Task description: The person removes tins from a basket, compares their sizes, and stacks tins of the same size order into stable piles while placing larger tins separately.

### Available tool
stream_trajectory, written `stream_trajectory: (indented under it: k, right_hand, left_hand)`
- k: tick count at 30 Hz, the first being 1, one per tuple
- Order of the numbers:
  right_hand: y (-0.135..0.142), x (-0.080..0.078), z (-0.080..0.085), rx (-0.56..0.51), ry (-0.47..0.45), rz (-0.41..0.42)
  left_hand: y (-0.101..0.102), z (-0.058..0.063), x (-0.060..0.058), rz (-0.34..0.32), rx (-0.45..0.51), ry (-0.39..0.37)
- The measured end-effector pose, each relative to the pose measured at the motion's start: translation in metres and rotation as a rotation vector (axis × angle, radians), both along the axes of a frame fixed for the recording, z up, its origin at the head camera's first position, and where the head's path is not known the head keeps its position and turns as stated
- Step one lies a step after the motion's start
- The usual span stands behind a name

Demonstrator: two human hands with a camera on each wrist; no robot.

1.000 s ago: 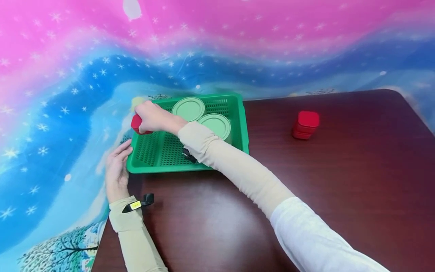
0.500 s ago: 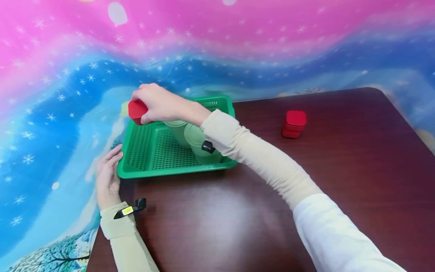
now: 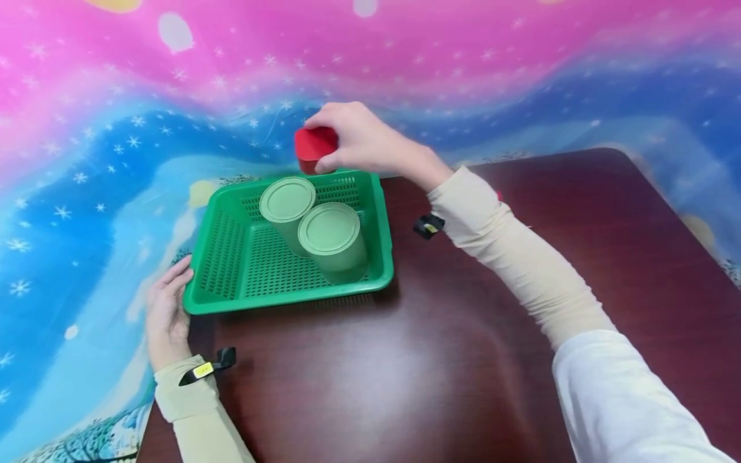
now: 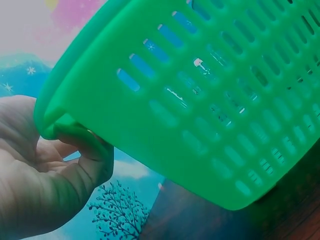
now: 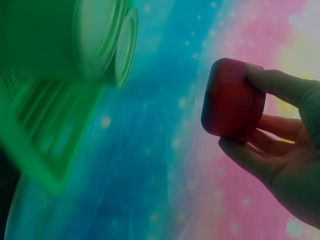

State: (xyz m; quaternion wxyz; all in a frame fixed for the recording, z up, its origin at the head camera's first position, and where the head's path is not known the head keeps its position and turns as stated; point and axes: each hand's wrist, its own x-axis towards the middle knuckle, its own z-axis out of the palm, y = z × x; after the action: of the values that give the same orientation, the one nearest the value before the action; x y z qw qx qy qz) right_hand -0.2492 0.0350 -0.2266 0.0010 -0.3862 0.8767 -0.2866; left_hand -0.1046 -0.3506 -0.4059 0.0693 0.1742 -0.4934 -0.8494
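Fingers of the left hand [image 3: 166,312] curled round the edge of the basket [image 3: 278,298]; clear of two cans [image 3: 331,233], a red box [image 3: 312,149] held aloft, pinched by the right hand [image 3: 361,140]. Looks light, stiff, perhaps slippery; grip across opposite sides.

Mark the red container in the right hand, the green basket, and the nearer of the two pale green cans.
Red container [image 3: 314,145]: head view, on its upper face.
Green basket [image 3: 283,298]: head view, on the near rim.
Nearer pale green can [image 3: 330,234]: head view, on its round top.
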Motion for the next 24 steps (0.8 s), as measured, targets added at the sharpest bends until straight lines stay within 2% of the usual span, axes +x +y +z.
stream_trajectory:
  k: [10, 24]
  right_hand:
    - [0.064, -0.004, -0.004, 0.005, -0.004, -0.097]
    - [0.142, 0.008, -0.023, 0.027, -0.06, -0.242]
  left_hand:
    - [-0.012, -0.001, 0.009, -0.011, 0.118, 0.07]
    - [-0.02, -0.002, 0.018, 0.005, 0.172, 0.092]
